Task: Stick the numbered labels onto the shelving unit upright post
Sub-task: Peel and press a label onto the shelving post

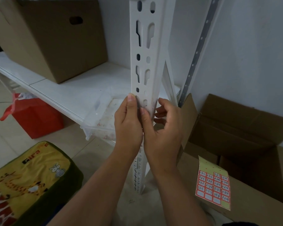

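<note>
1. Two hands meet on the white upright post (145, 62), and that shared grip is where we start: our left hand (128, 123) lies along the post's left edge with its thumb pressed flat on the slotted face, fingers wrapped behind.
2. Our right hand (163, 128) curls round the post's right edge, thumb on the front face beside the left thumb, fingertips bent toward the corner; we grasp the post, and we cannot tell whether a label sits under the thumbs.
3. Just left of the grip, a clear plastic tray (103, 118) overhangs the edge of the white shelf (72, 93).
4. Up and left of the grip, a closed cardboard box (54, 39) stands on that shelf.
5. Below the shelf, left of the grip, a red bag (36, 121) sits on the floor.
6. Down and left, nearest us, lies a yellow cushion (28, 181) printed with a giraffe.
7. Down and right of the grip, the label sheet (213, 185) with handwritten numbers in red-bordered stickers rests on a flap of an open cardboard carton (245, 139), well apart from both hands.
8. Right of the grip and above it, a grey perforated strip (197, 51) leans against the wall.
</note>
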The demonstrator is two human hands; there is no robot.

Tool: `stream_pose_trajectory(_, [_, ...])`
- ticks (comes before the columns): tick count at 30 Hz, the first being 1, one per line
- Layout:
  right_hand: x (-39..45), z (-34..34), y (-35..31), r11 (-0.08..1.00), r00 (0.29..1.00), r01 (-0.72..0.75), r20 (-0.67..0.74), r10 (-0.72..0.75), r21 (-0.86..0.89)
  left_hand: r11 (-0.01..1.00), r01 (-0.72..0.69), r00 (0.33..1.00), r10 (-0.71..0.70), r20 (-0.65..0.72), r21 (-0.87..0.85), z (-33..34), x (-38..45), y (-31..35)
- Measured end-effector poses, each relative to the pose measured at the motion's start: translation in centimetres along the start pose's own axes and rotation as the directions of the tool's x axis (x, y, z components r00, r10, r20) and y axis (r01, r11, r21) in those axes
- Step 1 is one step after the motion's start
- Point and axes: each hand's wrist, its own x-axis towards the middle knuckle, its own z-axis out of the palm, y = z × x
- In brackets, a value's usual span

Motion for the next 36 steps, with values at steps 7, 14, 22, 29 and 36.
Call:
stream_pose_trajectory(7, [0.0, -0.1, 0.8, 0.987, 0.991, 0.131, -0.019, -0.134, -0.095, 1.0, -0.001, 1.0, 0.001, -0.006, -0.006, 0.1, 0.0, -0.1])
stream_pose_trajectory(14, [-0.1, -0.3, 1.0, 0.98, 0.984, 0.174, -0.01, -0.175, -0.092, 1.0, -0.005, 1.0, 0.005, -0.004, -0.02, 0.1, 0.0, -0.2])
stream_pose_trajectory(22, [0.0, -0.3, 0.9, 0.983, 0.986, 0.168, 0.003, -0.168, -0.069, 0.999, -0.005, 1.0, 0.005, 0.005, -0.043, 0.1, 0.0, -0.2])
stream_pose_trajectory(29, [0.1, -0.5, 1.1, 0.968, 0.975, 0.223, 0.011, -0.223, -0.116, 0.999, -0.01, 1.0, 0.011, 0.008, -0.046, 0.2, -0.1, -0.2])
stream_pose_trajectory(36, [0.1, -0.4, 1.2, 0.966, 0.973, 0.23, 0.001, -0.231, -0.118, 1.0, -0.002, 1.0, 0.002, 0.001, -0.028, 0.2, -0.1, -0.3])
